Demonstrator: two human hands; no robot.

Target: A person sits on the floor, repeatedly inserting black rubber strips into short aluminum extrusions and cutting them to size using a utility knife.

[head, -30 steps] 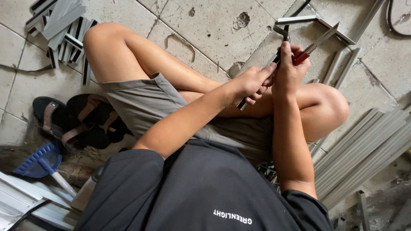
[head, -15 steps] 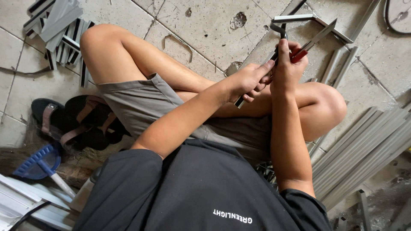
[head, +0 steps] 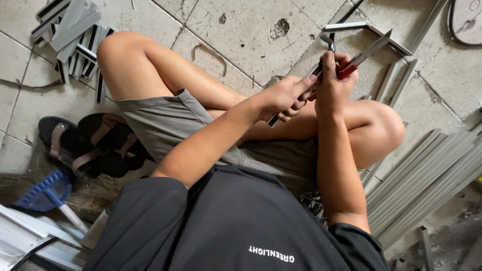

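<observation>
Head view shows your left hand gripping a dark bar and your right hand closed around red-handled pliers, both held together above your crossed knees, over a tiled floor strewn with metal strips

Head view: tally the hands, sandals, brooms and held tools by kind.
Hands: 2 (left hand, right hand)
Black sandals: 2
Blue broom: 1
Red-handled tool: 1
Dark metal bar: 1
Total: 7
</observation>
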